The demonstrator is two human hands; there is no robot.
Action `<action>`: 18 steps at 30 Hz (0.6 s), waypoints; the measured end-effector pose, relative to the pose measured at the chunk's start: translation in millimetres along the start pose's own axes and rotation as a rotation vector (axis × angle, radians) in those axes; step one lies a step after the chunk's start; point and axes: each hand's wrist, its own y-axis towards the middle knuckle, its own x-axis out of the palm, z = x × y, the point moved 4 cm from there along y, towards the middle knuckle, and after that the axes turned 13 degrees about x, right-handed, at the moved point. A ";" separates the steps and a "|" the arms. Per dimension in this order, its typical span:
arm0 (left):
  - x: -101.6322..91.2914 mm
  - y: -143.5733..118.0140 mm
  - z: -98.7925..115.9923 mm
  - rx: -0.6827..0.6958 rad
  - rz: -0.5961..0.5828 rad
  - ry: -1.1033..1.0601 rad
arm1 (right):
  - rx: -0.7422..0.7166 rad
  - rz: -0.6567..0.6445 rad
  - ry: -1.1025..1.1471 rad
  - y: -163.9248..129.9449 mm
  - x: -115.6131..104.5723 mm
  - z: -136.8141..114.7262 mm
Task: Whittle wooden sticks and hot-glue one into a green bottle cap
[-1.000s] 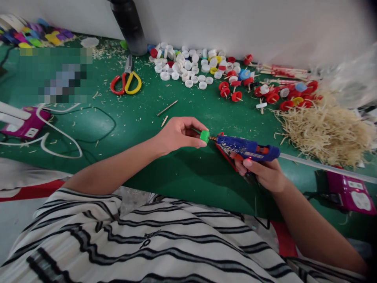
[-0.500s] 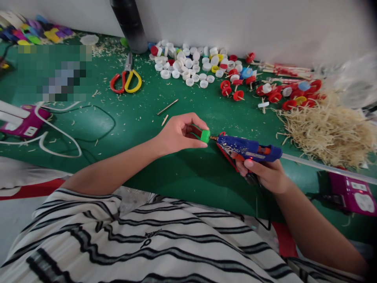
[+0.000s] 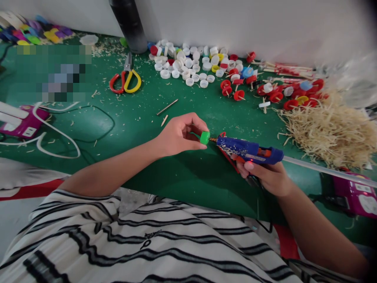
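Pinching: left hand (image 3: 176,136) holds the green cap (image 3: 205,137) between thumb and fingers (image 3: 196,125), thumb below, fingertips above; cap sits at the fingertips, above the green surface (image 3: 132,118).
Right hand: right hand (image 3: 266,175) wraps closed around the blue glue gun (image 3: 249,150), fingers curled under its body.
Nozzle: tip meets the cap's right face.
Glue stick: a pale stick (image 3: 326,169) juts from the gun's rear.
Behind: scissors (image 3: 125,78), loose caps (image 3: 188,65), wood shavings (image 3: 326,131) lie well apart.
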 end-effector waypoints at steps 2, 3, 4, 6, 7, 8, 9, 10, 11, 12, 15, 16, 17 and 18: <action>0.0 0.3 0.1 -0.002 -0.001 -0.003 | -0.010 -0.004 0.005 0.1 1.4 -2.8; 0.1 0.4 0.2 -0.004 0.000 -0.009 | -0.026 -0.004 0.013 0.2 2.6 -5.3; 0.3 0.6 0.4 -0.008 0.001 -0.017 | -0.046 -0.008 0.024 0.3 4.2 -8.5; 0.6 0.6 0.6 -0.021 0.004 -0.032 | -0.089 -0.018 0.058 0.4 8.0 -15.8; 0.6 0.6 0.6 -0.027 0.007 -0.038 | -0.110 -0.023 0.077 0.3 9.8 -19.6; 0.7 0.6 0.5 -0.030 0.007 -0.045 | -0.125 -0.024 0.092 0.0 11.3 -23.0; 0.7 0.6 0.4 -0.029 0.007 -0.053 | -0.132 -0.020 0.102 -0.3 12.3 -25.8; 0.7 0.6 0.3 -0.027 0.004 -0.060 | -0.134 -0.013 0.106 -0.8 12.9 -27.9; 0.7 0.7 0.2 -0.022 0.000 -0.069 | -0.130 -0.002 0.106 -1.3 13.0 -29.3; 0.8 0.8 0.1 -0.018 -0.005 -0.077 | -0.122 0.010 0.104 -1.9 12.8 -30.0; 1.2 1.0 0.4 -0.021 -0.015 -0.094 | -0.097 0.021 0.119 -3.1 11.7 -29.7; 1.4 1.1 1.0 -0.024 -0.015 -0.098 | -0.096 0.020 0.131 -3.2 11.6 -29.3; 1.7 1.0 2.0 -0.028 -0.015 -0.101 | -0.099 0.019 0.144 -3.0 11.8 -29.0; 2.1 1.0 3.3 -0.030 -0.015 -0.104 | -0.104 0.017 0.156 -2.7 12.4 -28.6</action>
